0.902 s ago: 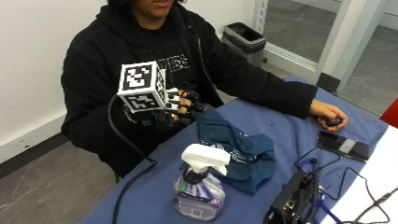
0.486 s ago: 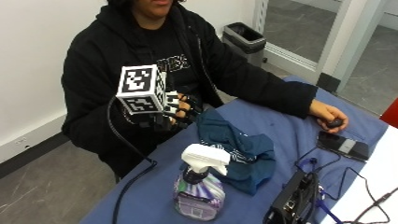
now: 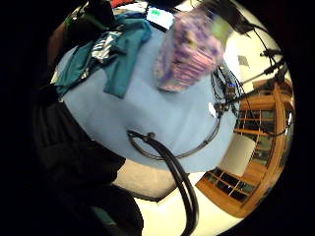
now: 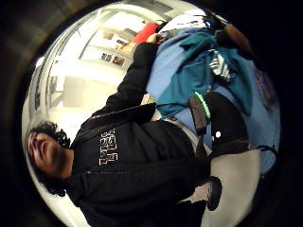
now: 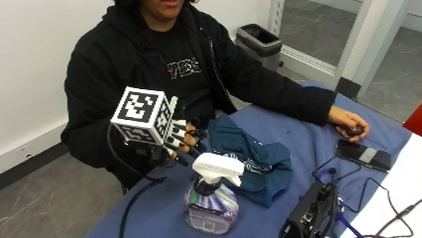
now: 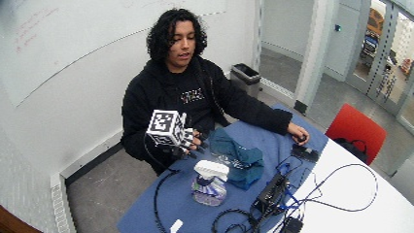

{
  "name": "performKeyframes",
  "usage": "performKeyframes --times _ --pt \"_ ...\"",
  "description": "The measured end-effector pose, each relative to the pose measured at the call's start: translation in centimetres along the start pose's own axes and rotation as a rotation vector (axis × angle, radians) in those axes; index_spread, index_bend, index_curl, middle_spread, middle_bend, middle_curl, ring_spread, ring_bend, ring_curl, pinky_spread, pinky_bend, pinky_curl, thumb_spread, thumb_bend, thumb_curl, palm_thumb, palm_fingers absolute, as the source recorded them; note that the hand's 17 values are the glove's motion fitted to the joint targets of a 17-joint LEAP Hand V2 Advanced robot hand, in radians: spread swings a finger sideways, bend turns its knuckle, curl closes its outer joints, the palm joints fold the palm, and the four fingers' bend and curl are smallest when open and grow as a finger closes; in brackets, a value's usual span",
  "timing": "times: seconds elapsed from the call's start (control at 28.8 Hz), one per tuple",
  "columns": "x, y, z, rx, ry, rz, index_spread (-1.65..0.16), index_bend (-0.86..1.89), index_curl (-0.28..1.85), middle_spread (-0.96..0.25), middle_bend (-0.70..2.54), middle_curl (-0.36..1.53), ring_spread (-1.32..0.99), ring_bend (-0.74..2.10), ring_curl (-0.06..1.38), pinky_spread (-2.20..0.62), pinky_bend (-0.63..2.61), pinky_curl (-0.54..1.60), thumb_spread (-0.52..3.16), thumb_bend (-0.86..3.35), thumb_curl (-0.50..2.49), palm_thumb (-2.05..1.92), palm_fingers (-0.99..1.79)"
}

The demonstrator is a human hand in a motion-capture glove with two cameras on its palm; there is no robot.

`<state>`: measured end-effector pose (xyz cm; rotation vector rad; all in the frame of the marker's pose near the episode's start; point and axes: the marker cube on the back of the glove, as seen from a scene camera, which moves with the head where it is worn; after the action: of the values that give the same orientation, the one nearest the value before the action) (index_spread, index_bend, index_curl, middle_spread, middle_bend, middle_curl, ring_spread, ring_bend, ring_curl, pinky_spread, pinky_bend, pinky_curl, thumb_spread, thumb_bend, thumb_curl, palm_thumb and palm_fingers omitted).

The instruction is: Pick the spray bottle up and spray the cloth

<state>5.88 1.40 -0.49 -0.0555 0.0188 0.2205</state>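
A clear spray bottle (image 5: 212, 203) with purple liquid and a white trigger head stands upright on the blue-covered table (image 5: 296, 134) near its front end. It also shows in the little finger side palm view, spray bottle (image 3: 189, 49). Just beyond it lies a crumpled teal cloth (image 5: 254, 158), cloth (image 3: 106, 49), cloth (image 4: 199, 71). My gloved right hand (image 5: 181, 141) hovers over the table's edge, a little above and beside the bottle's head, touching neither bottle nor cloth. Its fingers are spread and hold nothing.
The person's bare left hand (image 5: 349, 124) rests on a small black object at the table's far side, beside a phone (image 5: 364, 154). A black box (image 5: 308, 214) with cables stands right of the bottle. A grey bin (image 5: 259, 39) stands on the floor behind.
My right hand has come down and a little closer to the bottle. Bottle, cloth and left hand have not moved.
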Motion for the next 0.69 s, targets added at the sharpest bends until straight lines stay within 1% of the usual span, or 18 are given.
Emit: performKeyframes --times 0.17,0.31,0.45,0.59,0.69 --pt "3.3 0.6 -1.5 0.024 0.016 0.160 -0.32 0.13 0.26 -0.03 0.29 0.30 -0.06 0.39 0.27 0.21 0.22 0.26 1.20 0.29 0.25 0.65 0.70" --pt "5.9 0.6 -3.6 0.099 0.030 0.264 -0.31 0.11 0.25 -0.03 0.30 0.32 -0.07 0.42 0.29 0.20 0.21 0.27 1.22 0.27 0.26 0.66 0.75" --pt "8.5 -0.1 -5.2 0.178 -0.033 0.344 -0.29 0.10 0.25 -0.03 0.30 0.33 -0.08 0.45 0.31 0.17 0.23 0.28 1.23 0.25 0.27 0.68 0.81" --pt "11.0 -1.7 -6.3 0.277 -0.163 0.382 -0.28 0.09 0.24 -0.02 0.31 0.35 -0.09 0.47 0.33 0.14 0.24 0.29 1.21 0.22 0.28 0.68 0.85" --pt "12.1 -3.3 -6.5 0.350 -0.286 0.348 -0.27 0.09 0.24 -0.02 0.31 0.36 -0.09 0.48 0.34 0.13 0.23 0.30 1.18 0.18 0.28 0.67 0.85"
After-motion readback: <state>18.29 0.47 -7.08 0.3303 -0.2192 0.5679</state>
